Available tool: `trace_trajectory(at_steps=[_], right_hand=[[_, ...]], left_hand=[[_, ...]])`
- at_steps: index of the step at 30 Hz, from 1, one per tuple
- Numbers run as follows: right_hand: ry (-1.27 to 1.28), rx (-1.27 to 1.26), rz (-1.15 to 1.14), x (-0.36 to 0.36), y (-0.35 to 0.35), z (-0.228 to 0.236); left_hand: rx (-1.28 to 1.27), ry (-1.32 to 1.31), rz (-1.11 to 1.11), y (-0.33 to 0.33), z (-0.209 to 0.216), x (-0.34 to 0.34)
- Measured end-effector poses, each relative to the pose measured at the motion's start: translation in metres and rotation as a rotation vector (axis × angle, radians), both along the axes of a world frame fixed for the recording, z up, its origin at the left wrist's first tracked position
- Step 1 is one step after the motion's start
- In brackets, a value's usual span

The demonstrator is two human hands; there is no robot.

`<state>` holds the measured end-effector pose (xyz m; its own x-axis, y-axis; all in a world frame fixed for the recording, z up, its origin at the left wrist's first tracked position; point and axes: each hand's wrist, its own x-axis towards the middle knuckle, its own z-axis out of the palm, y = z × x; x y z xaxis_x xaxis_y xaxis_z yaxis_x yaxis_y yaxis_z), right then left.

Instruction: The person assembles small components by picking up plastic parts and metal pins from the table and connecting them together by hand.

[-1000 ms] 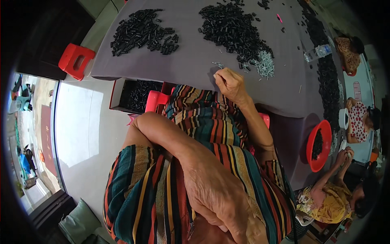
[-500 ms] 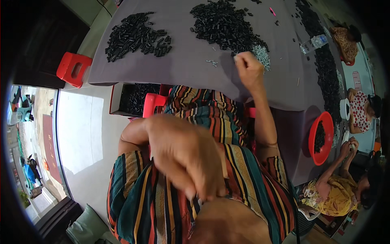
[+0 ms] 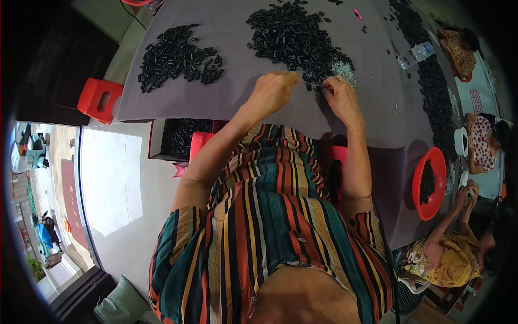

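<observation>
Both hands, left hand [image 3: 272,92] and right hand [image 3: 339,97], curl at the black-parts pile [image 3: 297,40] on the counter [image 3: 243,102], grip contents unclear; crowded pieces could scatter off.

Fingertips of both hands [image 3: 305,94] hidden; small black parts [image 3: 297,38] too tiny to identify.

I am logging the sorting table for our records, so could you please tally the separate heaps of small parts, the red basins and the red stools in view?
Heaps of small black parts on the table: 3 (left heap, middle heap by both hands, long right band)
Small pale heap: 1
Red basin: 1
Red stools: 2 ()
Total: 7
</observation>
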<state>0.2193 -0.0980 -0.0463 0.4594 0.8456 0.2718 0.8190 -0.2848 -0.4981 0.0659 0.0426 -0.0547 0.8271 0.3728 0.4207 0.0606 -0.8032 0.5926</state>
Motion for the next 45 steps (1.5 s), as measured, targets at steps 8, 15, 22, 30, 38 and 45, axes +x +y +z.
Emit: trace_trajectory(at_steps=[8,15,22,30,38,45], right_hand=[[-0.154,-0.006,-0.003,-0.011,0.003,-0.002],[-0.048,0.108,-0.080,0.001,0.002,-0.003],[0.321,0.237,-0.062,0.010,-0.001,0.000],[0.066,0.071,0.019,0.005,-0.004,0.003],[0.066,0.117,-0.005,-0.003,-0.003,0.009],[-0.207,0.023,0.033,-0.017,0.002,0.008]], left_hand=[[0.390,-0.037,-0.121,-0.004,-0.026,0.044],[0.303,-0.097,-0.079,-0.004,-0.027,0.042],[-0.574,-0.052,-0.004,-0.006,0.005,0.002],[-0.957,-0.089,-0.013,-0.012,-0.004,-0.023],[-1.093,-0.199,-0.052,-0.015,0.014,-0.030],[-1.095,-0.192,-0.099,-0.017,0.012,-0.030]])
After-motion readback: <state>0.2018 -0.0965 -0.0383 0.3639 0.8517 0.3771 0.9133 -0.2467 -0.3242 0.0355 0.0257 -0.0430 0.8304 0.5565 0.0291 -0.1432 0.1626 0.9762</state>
